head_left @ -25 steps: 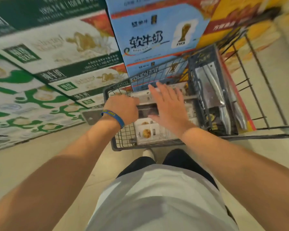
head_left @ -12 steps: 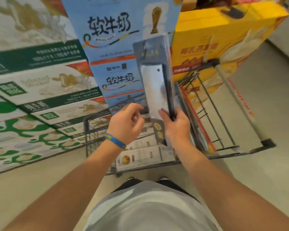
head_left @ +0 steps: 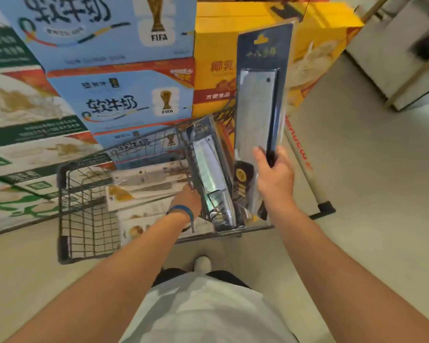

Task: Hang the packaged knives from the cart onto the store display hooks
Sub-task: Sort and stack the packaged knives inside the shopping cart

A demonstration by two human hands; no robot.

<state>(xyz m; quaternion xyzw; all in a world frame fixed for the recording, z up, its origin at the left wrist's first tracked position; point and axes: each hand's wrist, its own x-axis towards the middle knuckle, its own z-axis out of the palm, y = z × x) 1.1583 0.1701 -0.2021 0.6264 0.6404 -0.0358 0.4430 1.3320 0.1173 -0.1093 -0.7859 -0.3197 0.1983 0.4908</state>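
One packaged knife up in the air, another standing in the cart.

Beside stacked milk boxes (head_left: 124,100), the wire cart (head_left: 84,219) holds flat pale packs (head_left: 144,184). The left hand (head_left: 187,201) reaches down to the edge of a packaged knife (head_left: 208,169) propped in the cart, and I cannot tell whether its grip is closed. The right hand (head_left: 274,179) grips the lower end of a second packaged knife (head_left: 258,102), held upright above the cart.

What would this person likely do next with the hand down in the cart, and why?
Probably close the left hand on the second dark blue carded knife pack standing in the black wire cart and lift it out: the right hand grips the raised knife pack, and no hooks show.
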